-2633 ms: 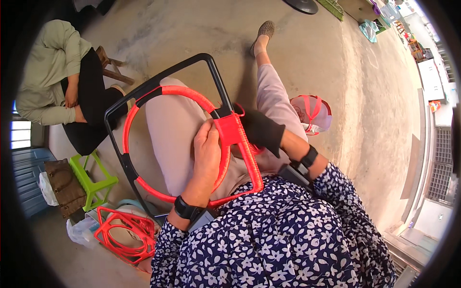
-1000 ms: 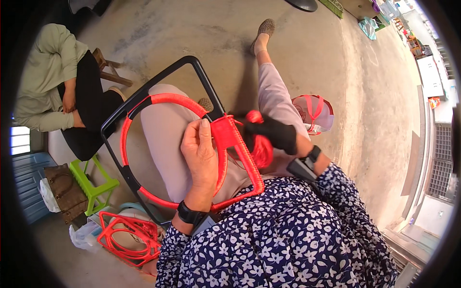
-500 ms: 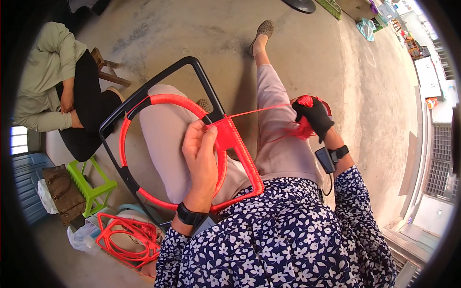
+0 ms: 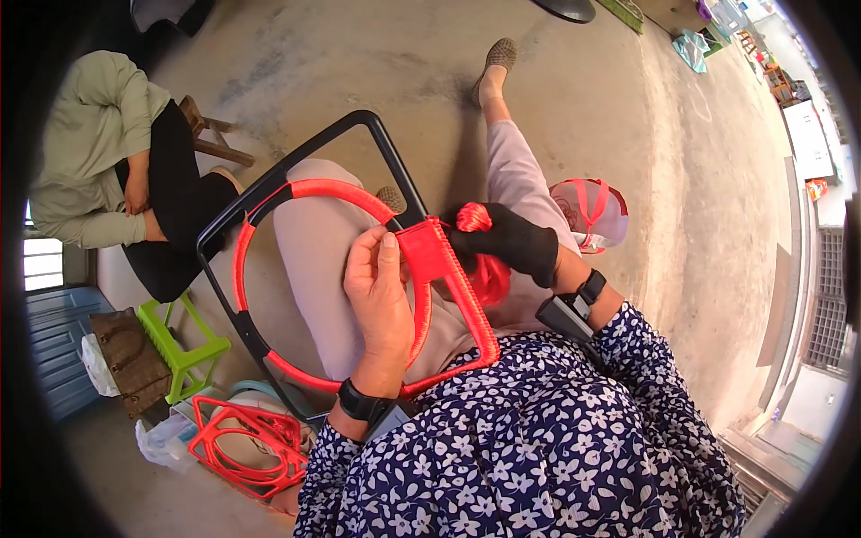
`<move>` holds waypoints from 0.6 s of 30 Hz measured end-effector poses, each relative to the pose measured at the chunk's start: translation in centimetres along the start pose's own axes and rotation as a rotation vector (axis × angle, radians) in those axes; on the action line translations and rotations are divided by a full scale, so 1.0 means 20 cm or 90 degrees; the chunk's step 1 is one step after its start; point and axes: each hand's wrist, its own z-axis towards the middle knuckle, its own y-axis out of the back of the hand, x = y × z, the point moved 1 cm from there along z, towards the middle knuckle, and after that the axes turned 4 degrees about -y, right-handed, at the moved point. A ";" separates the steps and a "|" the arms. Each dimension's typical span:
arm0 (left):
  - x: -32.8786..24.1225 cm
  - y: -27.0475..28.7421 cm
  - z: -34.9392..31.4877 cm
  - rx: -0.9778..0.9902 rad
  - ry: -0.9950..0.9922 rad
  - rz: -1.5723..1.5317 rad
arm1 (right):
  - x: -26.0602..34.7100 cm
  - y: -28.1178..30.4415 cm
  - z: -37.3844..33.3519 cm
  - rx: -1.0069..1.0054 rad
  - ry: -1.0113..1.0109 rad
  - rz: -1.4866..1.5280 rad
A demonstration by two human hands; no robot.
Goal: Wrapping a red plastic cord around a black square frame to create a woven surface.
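Across my lap lies a black frame [image 4: 395, 161] with a ring inside it, both partly wrapped in red cord. A flat red woven patch [image 4: 425, 253] joins ring and frame at the right side. My bare left hand [image 4: 377, 291] pinches the ring and the patch's left edge between thumb and fingers. Close against the frame's right side, my right hand [image 4: 511, 247], in a black glove, is closed around a bundle of red cord [image 4: 473, 217]. Some of that bundle hangs below the glove; the right fingertips are partly hidden behind the frame.
A red-and-white bag [image 4: 592, 213] stands beyond my right knee. On the left, another person [image 4: 112, 152] sits near a wooden stool [image 4: 211, 134]. Beside them are a green plastic stool [image 4: 184, 350], a brown handbag [image 4: 130, 363] and red-wrapped frames [image 4: 247, 448].
My right hand has come in from the far right to the frame's edge, bringing the red cord bundle. The stretched strand is no longer visible. My left hand keeps its hold.
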 end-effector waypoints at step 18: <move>-0.08 -0.09 -0.02 0.233 0.215 -0.094 | 0.01 0.05 0.02 0.024 0.184 0.649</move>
